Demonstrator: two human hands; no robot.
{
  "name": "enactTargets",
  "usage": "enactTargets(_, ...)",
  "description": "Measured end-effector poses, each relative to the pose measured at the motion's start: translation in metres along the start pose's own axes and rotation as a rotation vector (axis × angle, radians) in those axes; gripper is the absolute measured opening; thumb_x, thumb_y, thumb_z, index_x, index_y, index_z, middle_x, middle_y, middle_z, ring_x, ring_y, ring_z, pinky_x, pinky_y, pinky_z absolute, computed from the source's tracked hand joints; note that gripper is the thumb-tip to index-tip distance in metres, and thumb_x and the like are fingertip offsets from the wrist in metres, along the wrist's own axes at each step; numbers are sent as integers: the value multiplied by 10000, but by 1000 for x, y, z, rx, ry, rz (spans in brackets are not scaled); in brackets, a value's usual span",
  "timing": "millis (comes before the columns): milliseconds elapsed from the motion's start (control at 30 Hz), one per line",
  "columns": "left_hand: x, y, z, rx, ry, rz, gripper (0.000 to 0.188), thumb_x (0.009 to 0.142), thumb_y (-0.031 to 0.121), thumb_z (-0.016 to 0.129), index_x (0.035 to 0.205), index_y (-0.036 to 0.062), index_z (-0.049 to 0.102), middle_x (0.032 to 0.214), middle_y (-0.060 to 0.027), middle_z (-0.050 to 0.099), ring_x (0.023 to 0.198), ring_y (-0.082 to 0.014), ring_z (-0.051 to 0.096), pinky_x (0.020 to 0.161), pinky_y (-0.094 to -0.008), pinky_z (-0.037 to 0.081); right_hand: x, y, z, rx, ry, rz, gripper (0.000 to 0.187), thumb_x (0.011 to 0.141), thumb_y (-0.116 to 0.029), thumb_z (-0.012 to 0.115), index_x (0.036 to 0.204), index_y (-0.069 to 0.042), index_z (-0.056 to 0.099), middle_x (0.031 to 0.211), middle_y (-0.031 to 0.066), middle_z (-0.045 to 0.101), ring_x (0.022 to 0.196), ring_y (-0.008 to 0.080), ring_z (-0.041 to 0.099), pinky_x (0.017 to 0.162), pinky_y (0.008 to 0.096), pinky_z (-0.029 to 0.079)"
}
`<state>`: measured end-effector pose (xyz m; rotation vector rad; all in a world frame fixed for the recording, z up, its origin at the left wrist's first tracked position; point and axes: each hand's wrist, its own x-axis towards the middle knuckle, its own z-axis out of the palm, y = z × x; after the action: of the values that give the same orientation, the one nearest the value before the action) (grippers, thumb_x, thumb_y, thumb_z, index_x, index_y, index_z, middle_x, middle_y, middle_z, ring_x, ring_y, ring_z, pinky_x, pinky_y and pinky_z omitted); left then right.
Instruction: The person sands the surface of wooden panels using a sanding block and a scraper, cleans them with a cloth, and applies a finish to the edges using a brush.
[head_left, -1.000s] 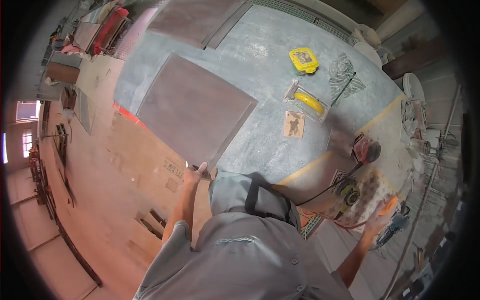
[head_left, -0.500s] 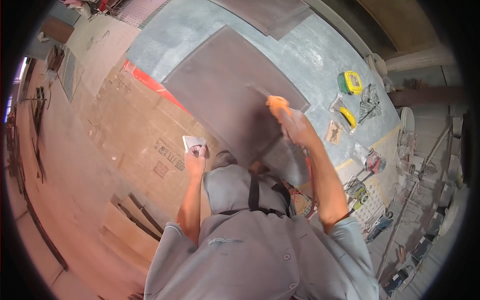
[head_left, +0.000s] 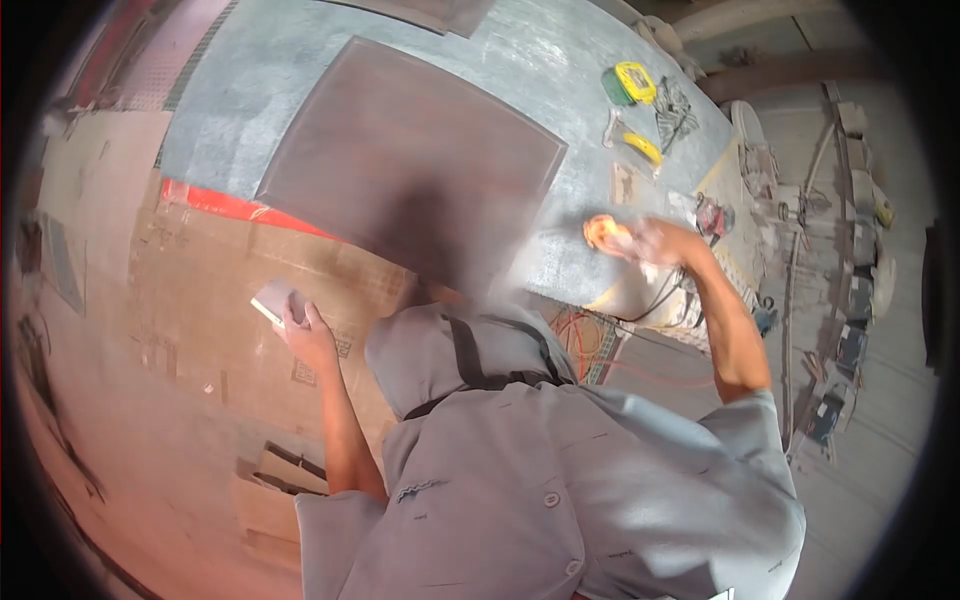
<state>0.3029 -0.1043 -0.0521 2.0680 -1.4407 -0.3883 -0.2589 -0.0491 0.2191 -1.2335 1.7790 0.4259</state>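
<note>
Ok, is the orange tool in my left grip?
No, your right grip holds the orange tool, while your left grip holds a pale block.

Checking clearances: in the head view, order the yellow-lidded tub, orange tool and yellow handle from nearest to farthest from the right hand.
1. Orange tool: held in the right hand.
2. Yellow handle: ahead of the hand.
3. Yellow-lidded tub: farther ahead, past the handle.

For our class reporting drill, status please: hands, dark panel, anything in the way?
Left hand holding small pale block. Right hand gripping orange tool, blurred. Dark panel lying on blue-grey tabletop. Yellow-lidded tub right of panel, not blocking it.
</note>
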Motion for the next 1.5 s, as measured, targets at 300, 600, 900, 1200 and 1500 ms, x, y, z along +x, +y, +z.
enactTargets(300, 13, 158, 20, -43, -157, 770, 673, 876, 227, 842, 1419, -74, 584, 1637, -304, 365, 1512, -509, 340, 1205, -595, 353, -43, -16, 121, 444, 341, -3, 476, 1103, -482, 511, 1283, -94, 721, 946, 182, 758, 840, 329, 715, 790, 427, 541)
enactTargets(600, -35, 204, 84, 254, -506, 1096, 586, 915, 480, 786, 989, -96, 711, 1733, -192, 268, 1558, -513, 241, 1196, -672, 310, 87, -26, 104, 63, 817, -83, 445, 1115, -515, 423, 1226, -193, 710, 874, 195, 727, 837, 432, 714, 713, 542, 545)
enactTargets(900, -87, 113, 19, 239, -184, 542, 723, 981, 329, 747, 1465, -151, 506, 1703, -310, 253, 1541, -496, 310, 1210, -538, 375, 90, 88, 32, -174, 340, -474, 506, 907, -99, 691, 1395, -54, 564, 689, 135, 674, 551, 269, 664, 550, 377, 538)
enactTargets(1200, -253, -24, 0, -439, -201, -938, 334, 996, 187, 731, 1218, -61, 706, 964, -126, 742, 848, -247, 712, 714, -385, 600, -61, 208, 66, 360, -182, -379, 633, 1045, -512, 504, 669, -33, 672, 608, 112, 637, 581, 238, 609, 615, 418, 488)
enactTargets(1500, -300, 5, 19, -355, -197, -878, 242, 1009, 115, 693, 1185, -48, 719, 1033, -129, 740, 865, -223, 707, 691, -349, 582, -166, 538, 112, 944, 540, 396, 539, 1066, -574, 580, 1024, -51, 702, 798, -17, 688, 726, 103, 656, 581, 267, 475)
